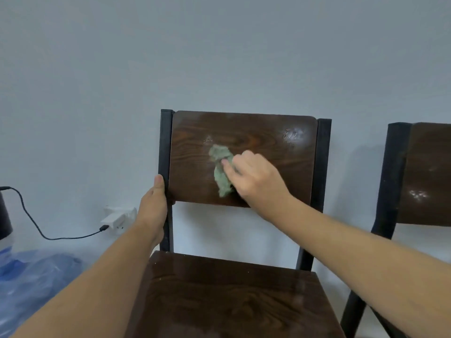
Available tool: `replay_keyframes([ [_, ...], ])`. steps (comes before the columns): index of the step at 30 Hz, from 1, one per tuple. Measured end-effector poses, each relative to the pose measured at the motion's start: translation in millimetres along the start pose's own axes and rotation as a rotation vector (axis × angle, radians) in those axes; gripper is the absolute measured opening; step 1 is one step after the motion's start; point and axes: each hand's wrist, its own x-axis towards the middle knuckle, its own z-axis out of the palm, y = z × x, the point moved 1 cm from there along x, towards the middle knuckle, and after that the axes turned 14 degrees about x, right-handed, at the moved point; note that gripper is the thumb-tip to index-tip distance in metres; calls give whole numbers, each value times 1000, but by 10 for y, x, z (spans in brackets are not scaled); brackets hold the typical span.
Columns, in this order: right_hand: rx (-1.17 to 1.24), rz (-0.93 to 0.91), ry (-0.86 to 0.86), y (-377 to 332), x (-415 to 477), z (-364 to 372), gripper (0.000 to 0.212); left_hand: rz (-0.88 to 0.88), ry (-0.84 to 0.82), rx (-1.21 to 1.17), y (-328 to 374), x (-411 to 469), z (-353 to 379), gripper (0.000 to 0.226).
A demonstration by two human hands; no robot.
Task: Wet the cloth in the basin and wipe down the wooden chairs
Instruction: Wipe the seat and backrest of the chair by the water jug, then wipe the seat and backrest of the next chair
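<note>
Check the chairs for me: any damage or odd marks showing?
Yes. The backrest being wiped has a scuffed, chipped-looking pale patch near its upper right corner. The second chair at the right shows whitish specks low on its backrest. Nothing looks spilled or askew.

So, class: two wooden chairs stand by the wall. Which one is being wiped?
The middle chair: the right hand presses the green cloth on its backrest, the left hand grips its post. The chair at right is untouched.

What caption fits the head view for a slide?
Right hand wipes the chair backrest with a green cloth; left hand grips the frame post.
</note>
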Motion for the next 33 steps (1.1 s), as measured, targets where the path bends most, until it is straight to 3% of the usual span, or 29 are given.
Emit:
replay_keyframes([
  [2,30,-235,-163,68,-372,-107,23,15,1,2,-24,21,6,56],
  [3,6,-221,-140,278,-434,-233,24,17,-6,0,-25,32,16,58],
  [7,-144,330,115,1121,-90,-613,15,-8,-8,-11,-56,51,20,61],
  [9,-120,405,105,985,-3,-499,19,-13,10,-8,-66,46,10,61],
  [11,-25,286,44,694,-268,-345,32,-16,14,-4,-53,24,14,61],
  [14,19,-100,-247,309,-953,-449,20,-49,19,25,6,-12,-18,63],
  [17,45,-55,-443,409,-1349,-806,35,-83,51,84,63,-110,-42,68],
  [19,88,92,-520,597,-1599,-1108,43,-114,101,244,1,-264,28,72],
  [22,195,386,-585,907,-2148,-1656,46,-195,302,562,-100,-815,329,73],
  [24,246,656,-554,1048,-2553,-2024,39,-19,336,668,-21,-1380,624,67],
  [26,275,1007,-498,1185,-2931,-2318,37,325,184,597,169,-1951,941,50],
  [28,286,1351,-413,1339,-3341,-2546,36,502,-146,504,351,-2408,1355,28],
  [31,206,1662,-292,1594,-3883,-2820,35,437,-505,522,466,-2863,2047,20],
  [33,228,1745,-297,1707,-4098,-2908,26,295,-604,545,422,-2991,2407,18],
])
